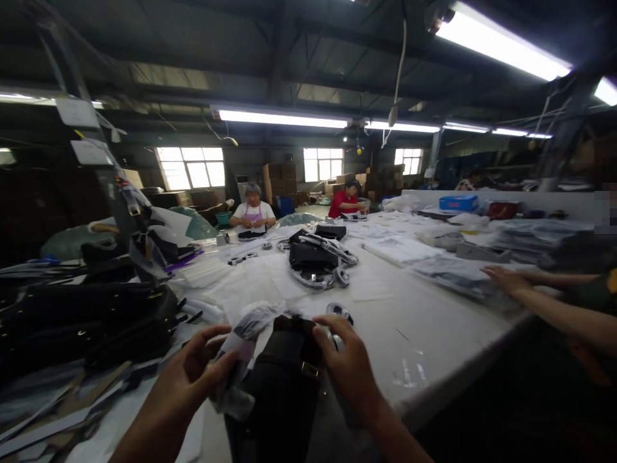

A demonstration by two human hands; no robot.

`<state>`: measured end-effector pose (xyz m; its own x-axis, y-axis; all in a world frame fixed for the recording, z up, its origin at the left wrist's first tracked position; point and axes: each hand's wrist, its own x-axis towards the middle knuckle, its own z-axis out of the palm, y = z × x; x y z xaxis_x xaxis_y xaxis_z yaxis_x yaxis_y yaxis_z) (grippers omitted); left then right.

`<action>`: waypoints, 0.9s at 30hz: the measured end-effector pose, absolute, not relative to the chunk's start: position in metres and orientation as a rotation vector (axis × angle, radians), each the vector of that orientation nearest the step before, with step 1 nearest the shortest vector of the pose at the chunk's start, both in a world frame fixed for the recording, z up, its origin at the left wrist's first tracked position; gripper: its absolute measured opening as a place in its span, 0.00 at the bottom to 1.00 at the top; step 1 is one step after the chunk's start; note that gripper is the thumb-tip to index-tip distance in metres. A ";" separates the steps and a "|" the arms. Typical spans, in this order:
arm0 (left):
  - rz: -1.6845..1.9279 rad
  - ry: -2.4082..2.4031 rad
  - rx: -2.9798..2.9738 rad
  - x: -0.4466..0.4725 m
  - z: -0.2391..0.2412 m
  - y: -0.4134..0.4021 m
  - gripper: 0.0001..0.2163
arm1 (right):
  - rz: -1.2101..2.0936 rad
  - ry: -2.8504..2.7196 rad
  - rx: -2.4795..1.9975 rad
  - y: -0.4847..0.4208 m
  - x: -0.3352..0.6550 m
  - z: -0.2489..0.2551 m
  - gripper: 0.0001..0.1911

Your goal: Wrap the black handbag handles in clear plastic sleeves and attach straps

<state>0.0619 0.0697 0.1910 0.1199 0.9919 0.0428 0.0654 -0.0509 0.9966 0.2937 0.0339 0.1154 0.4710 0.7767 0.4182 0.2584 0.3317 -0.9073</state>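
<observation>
A black handbag point(274, 399) with a gold-coloured buckle stands at the near edge of the table, close to me. My left hand point(202, 366) is closed on a strap wrapped in clear plastic point(243, 337) at the bag's left side. At the bag's upper right, my right hand point(344, 360) grips its edge, thumb and fingers curled over it; part of the grip is hidden. Just beyond the bag lies a coiled, wrapped strap point(340, 313). Farther back, more black bags point(315, 254) with wrapped straps are piled together.
Black bags point(87, 315) and loose strips point(62, 418) crowd the left side, beside a metal post point(113, 186). Plastic-wrapped goods point(448, 273) lie at right, where another person's hands point(511, 283) rest. Two people point(251, 212) sit across the white table point(380, 341).
</observation>
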 end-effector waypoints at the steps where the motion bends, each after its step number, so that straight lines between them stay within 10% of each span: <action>1: 1.130 1.148 1.332 0.062 0.190 0.068 0.28 | 0.315 -1.046 -1.344 0.027 0.314 0.100 0.10; 8: 1.121 1.166 1.361 0.064 0.183 0.070 0.28 | 0.579 -0.868 -1.754 -0.003 0.368 0.017 0.24; 27: 1.167 1.209 1.360 0.056 0.178 0.066 0.26 | 0.987 -0.255 -1.317 -0.048 0.325 0.035 0.25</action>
